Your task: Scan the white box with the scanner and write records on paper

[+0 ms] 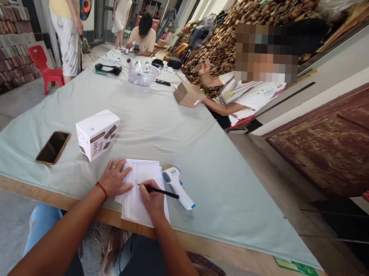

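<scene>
My right hand [152, 200] grips a black pen [166, 192], its tip resting on a sheet of paper [140, 212] that carries columns of small writing on its left part. Flat across the left edge of the paper stack lies my left hand [116, 178], fingers spread, holding nothing. A white and blue infrared thermometer [180, 188] lies just right of the paper. Beyond my left hand stands a white box [97, 134] with brown print. Farther left, a smartphone [53, 147] rests with its dark screen up.
On the cloth-covered table [202, 155], a clear plastic basket [143, 76] holds bottles. Near it lie a black phone [163, 82] and a black device [108, 69]. At the right, a person's hand steadies a cardboard box [189, 94]. A red chair [45, 68] stands left.
</scene>
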{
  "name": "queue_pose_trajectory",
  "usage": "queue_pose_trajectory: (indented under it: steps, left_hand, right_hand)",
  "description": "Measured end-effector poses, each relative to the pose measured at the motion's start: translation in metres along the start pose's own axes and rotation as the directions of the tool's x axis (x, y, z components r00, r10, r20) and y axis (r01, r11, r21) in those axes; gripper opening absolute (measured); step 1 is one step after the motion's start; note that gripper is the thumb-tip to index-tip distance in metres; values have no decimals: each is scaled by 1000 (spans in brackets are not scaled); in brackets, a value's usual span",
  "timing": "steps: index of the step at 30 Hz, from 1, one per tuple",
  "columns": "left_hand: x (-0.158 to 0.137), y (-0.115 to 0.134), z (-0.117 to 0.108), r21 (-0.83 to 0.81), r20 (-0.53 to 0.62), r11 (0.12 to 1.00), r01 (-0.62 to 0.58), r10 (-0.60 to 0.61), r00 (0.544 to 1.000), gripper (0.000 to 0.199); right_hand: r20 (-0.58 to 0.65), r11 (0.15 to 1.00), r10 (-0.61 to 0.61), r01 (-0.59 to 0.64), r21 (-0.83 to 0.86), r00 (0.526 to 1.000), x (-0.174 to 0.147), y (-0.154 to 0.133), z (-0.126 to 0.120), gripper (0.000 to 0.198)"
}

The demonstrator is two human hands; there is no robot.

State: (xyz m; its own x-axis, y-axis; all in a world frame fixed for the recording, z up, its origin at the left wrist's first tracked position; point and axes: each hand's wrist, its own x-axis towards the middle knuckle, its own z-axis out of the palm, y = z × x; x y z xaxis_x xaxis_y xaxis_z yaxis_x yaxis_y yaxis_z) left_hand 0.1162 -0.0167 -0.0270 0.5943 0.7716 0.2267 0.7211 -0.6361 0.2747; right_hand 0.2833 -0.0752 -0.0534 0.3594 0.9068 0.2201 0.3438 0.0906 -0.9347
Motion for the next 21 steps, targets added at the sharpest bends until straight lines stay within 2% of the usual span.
queue_pose_trajectory:
  steps: [4, 21]
  left_hand:
    - [0, 0, 0, 5, 3, 1000, -1, 1, 1000, 57]
    - [0, -1, 3, 10, -17, 1000, -3, 3, 1000, 56]
  right_hand:
    - [-30, 1000, 5, -5, 1, 1000, 0, 0, 0, 15]
    - [-3, 999, -20, 20, -45, 1000, 0, 3, 0, 14]
